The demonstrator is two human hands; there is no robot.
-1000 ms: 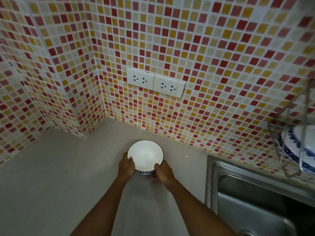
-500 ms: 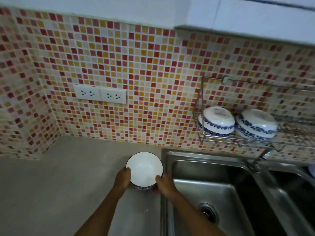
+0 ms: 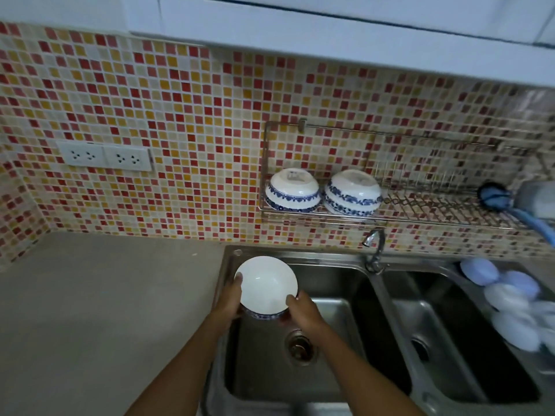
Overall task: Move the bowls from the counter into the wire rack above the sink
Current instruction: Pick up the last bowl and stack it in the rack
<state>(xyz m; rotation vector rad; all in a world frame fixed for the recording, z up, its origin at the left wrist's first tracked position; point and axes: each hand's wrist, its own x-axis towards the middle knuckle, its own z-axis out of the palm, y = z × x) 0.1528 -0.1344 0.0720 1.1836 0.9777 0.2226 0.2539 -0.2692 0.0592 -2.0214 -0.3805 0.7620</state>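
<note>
I hold a white bowl (image 3: 265, 283) with a blue pattern on its outside, upright, over the left basin of the sink (image 3: 330, 295). My left hand (image 3: 229, 298) grips its left side and my right hand (image 3: 301, 309) grips its lower right side. The wire rack (image 3: 444, 205) hangs on the tiled wall above the sink. Two blue-and-white bowls (image 3: 292, 190) (image 3: 353, 192) lie upside down at the rack's left end.
The grey counter (image 3: 105, 310) stretches to the left of the sink. A tap (image 3: 374, 244) stands between the two basins, below the rack. Pale round dishes (image 3: 507, 298) lie at the right of the sink. Wall sockets (image 3: 105, 156) sit at the left. A blue hose (image 3: 495, 195) hangs at the rack's right end.
Both hands have carried the bowl from the counter rightward to above the left sink basin. The view has swung right, and the rack with two bowls is now in full view.
</note>
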